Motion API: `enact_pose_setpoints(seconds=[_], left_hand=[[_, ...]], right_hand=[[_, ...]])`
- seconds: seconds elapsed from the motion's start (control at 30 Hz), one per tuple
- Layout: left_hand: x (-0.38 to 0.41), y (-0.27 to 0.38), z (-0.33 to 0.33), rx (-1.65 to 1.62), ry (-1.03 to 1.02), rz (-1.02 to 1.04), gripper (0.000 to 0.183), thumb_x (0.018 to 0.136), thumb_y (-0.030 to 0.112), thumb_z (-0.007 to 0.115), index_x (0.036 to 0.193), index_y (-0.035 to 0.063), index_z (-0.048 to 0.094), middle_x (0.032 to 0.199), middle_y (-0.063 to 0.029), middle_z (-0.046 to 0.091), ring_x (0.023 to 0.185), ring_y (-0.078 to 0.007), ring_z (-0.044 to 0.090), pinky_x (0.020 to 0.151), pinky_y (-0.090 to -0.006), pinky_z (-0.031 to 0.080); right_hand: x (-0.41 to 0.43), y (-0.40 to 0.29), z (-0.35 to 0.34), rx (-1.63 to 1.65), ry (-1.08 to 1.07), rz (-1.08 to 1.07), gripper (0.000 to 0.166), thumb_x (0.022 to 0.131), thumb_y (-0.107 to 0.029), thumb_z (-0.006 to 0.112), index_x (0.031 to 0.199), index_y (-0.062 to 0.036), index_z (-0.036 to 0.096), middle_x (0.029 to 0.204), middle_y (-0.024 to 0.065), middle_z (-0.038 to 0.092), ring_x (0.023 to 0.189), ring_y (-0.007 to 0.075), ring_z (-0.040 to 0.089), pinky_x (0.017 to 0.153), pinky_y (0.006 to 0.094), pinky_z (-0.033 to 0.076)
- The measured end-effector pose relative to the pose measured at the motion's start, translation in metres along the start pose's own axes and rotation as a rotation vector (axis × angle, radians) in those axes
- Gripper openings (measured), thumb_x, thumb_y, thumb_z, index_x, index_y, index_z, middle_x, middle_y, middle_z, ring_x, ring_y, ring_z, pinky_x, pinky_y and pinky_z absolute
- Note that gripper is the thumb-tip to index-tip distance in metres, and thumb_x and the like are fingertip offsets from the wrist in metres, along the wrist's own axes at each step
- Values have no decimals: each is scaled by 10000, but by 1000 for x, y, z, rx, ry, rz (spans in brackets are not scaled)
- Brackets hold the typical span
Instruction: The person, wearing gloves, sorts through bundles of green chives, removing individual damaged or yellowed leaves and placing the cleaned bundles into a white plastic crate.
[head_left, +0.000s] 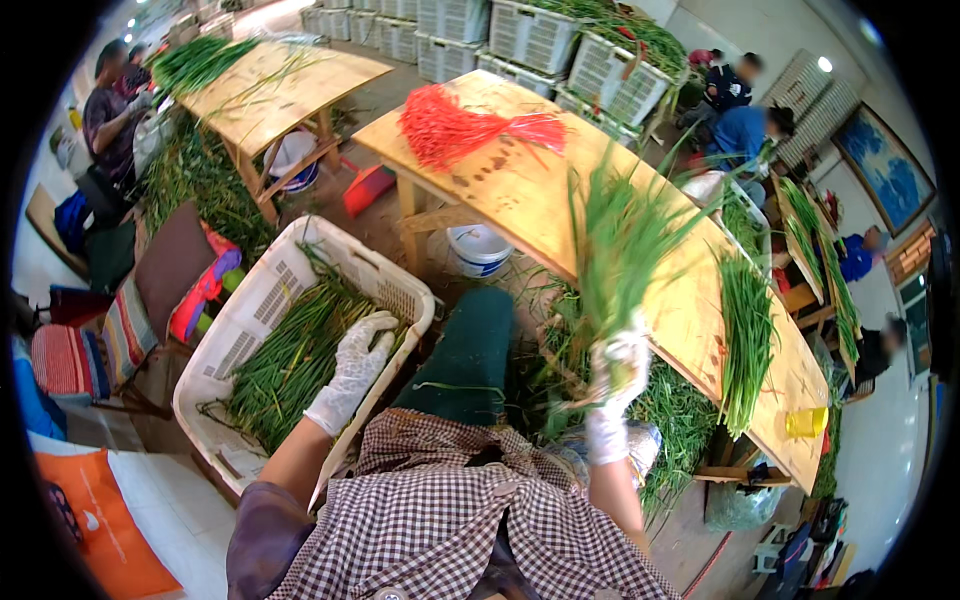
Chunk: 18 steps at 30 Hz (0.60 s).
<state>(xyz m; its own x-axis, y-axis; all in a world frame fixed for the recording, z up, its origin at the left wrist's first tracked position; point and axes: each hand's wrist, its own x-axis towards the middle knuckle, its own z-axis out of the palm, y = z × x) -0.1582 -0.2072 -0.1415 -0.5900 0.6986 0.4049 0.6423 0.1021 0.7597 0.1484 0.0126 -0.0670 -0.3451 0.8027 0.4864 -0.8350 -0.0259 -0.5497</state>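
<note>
My left hand (358, 367), in a thin white glove, rests on long green chive-like stalks (281, 375) in a white plastic crate (352, 259) at my left. Its fingers are curved, with the thumb apart, and nothing shows gripped in them. On the right, my gloved right hand (621, 367) is shut around a bunch of the same greens (626, 240), held upright beside the wooden table (517, 199). Motion blurs the bunch and this hand. Another bunch (746, 337) lies on the table's right part. A heap of red plastic ties (457, 127) spreads at the table's far end.
A yellow cup (806, 422) sits at the table's right end. Loose greens (675, 420) pile below the table. Under it stands a white bucket (480, 250), with a red dustpan (367, 187) beyond. Stacked crates (532, 37) line the back. Several people work around the room.
</note>
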Motion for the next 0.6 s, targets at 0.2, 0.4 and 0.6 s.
enact_pose_setpoints(seconds=[0.2,0.4,0.6], left_hand=[[38,100,47,-719,-216,-367,231,853,114,642,1072,39,630,1036,-55,654,956,-172,617,873,-282,468],[50,142,109,-1224,-515,-820,515,894,457,537,1226,63,535,1253,-102,559,1116,-213,543,922,-398,423],[-3,198,160,-1683,-1231,-1011,558,898,488,499,1300,102,473,1288,-119,537,1126,-271,523,989,-507,372]], right_hand=[[-37,-19,11,-1042,62,-420,35,763,0,644,753,-13,613,1078,138,599,1095,270,552,887,352,485],[-49,-42,12,-1073,145,-419,65,748,-31,657,755,-89,629,1003,99,621,1122,275,539,1050,445,351],[-59,-54,19,-1129,-74,-449,177,650,-36,732,798,-117,676,913,36,665,1148,310,544,1085,541,258]])
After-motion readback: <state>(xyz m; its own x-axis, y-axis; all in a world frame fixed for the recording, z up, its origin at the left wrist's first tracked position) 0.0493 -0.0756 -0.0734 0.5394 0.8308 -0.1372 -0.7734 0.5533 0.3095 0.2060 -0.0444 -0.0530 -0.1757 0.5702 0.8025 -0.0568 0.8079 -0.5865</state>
